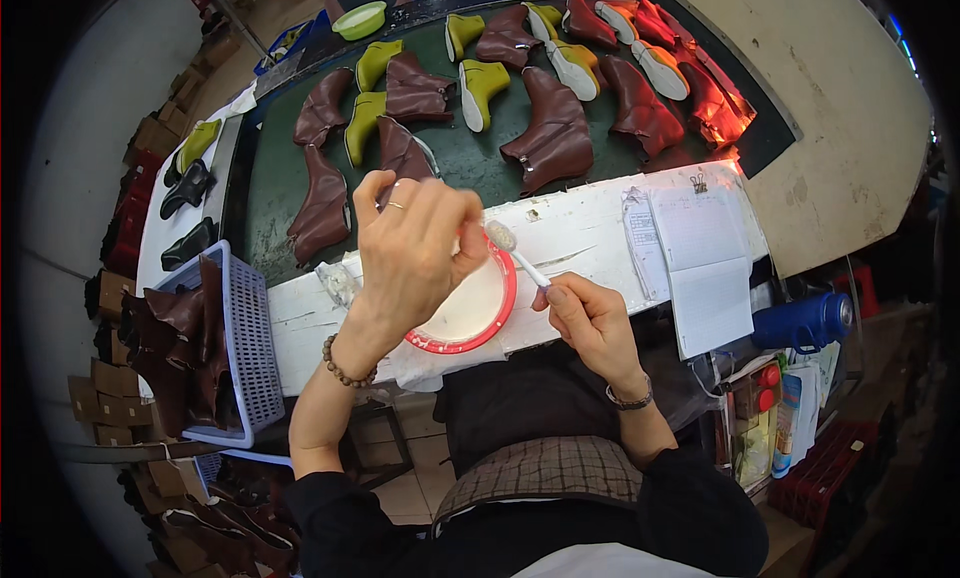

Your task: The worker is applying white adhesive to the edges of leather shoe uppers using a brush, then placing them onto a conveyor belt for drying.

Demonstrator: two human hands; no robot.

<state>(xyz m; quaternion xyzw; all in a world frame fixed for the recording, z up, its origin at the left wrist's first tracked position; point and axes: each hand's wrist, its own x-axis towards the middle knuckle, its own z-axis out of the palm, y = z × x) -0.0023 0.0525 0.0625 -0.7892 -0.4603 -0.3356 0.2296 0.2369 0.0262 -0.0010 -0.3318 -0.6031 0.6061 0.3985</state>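
My right hand grips the white handle of a small brush, its pale bristle head raised beside the bowl. My left hand hovers above the bowl, back of the hand up and fingers curled in. Whatever those fingers may hold is hidden beneath them. Below it stands a red-rimmed bowl of creamy white liquid, on a white worktop. Just beyond my left hand a brown leather boot upper lies on the dark green belt, partly covered by that hand.
Several brown boot uppers and lime-green shoe lasts cover the belt. Red light glows at its far right. A blue basket of brown uppers stands left. At right are a notepad, a blue flask and a pale board.
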